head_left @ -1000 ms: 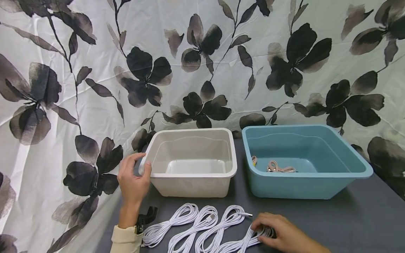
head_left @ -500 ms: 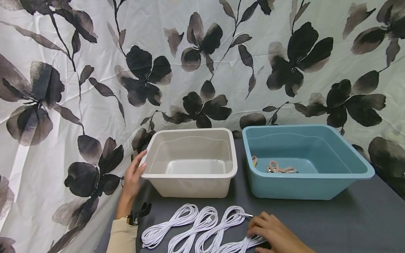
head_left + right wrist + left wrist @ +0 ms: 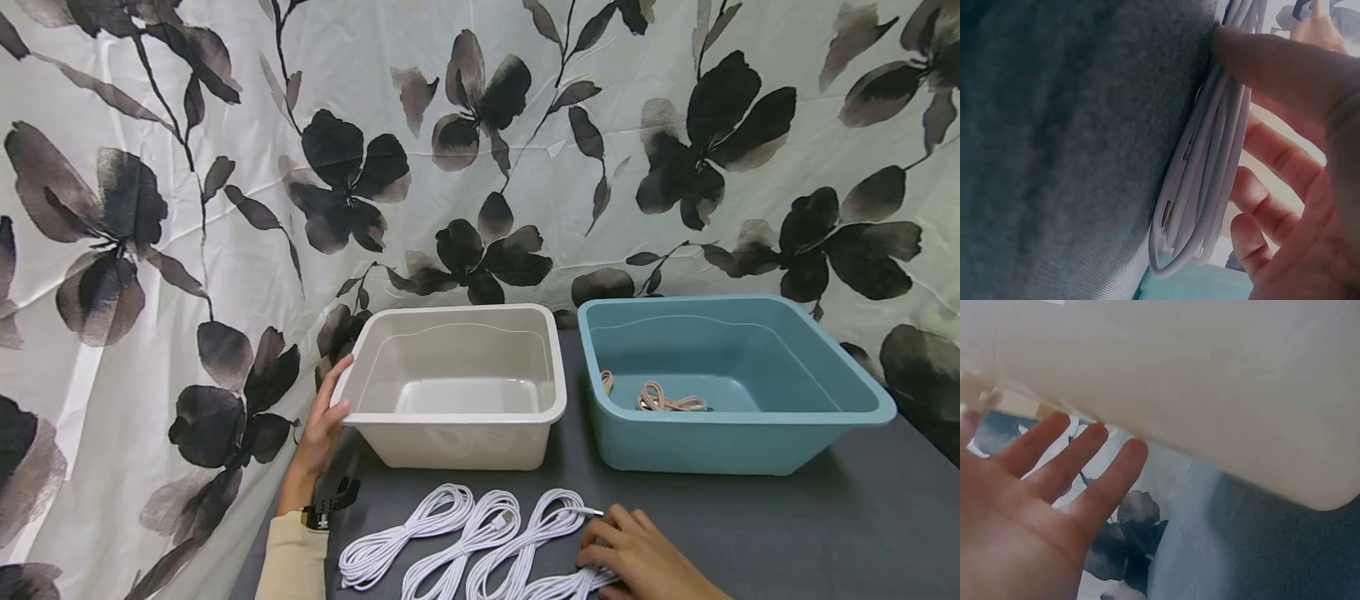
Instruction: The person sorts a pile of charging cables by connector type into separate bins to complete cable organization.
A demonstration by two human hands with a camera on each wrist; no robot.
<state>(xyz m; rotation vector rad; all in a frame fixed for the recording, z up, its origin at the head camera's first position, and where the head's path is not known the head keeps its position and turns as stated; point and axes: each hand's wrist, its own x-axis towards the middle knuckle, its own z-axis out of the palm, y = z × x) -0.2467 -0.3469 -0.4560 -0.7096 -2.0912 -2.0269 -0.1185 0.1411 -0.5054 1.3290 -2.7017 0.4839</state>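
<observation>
My left hand (image 3: 317, 442) is at the left side of a beige plastic bin (image 3: 457, 446), its fingertips right at the rim. In the left wrist view the fingers (image 3: 1107, 481) are straight and slightly spread below the bin's wall (image 3: 1197, 381). Lower right, my right hand (image 3: 637, 557) holds the rightmost white cable bundle (image 3: 558, 587). Up close, this coiled cable (image 3: 1200, 169) lies on the grey surface between the thumb and the bent fingers. Several more white cable bundles (image 3: 431, 521) lie side by side to its left.
A blue plastic bin (image 3: 727, 446) stands right of the beige one, with a pinkish coiled cable (image 3: 667, 398) inside and part of another at its left wall. A floral curtain (image 3: 480, 150) hangs behind the grey table (image 3: 840, 533). A black watch (image 3: 318, 512) is on the left wrist.
My right hand has shifted left along the rightmost cable bundle. The left hand has moved from over the beige bin's rim to lower along its outer side.
</observation>
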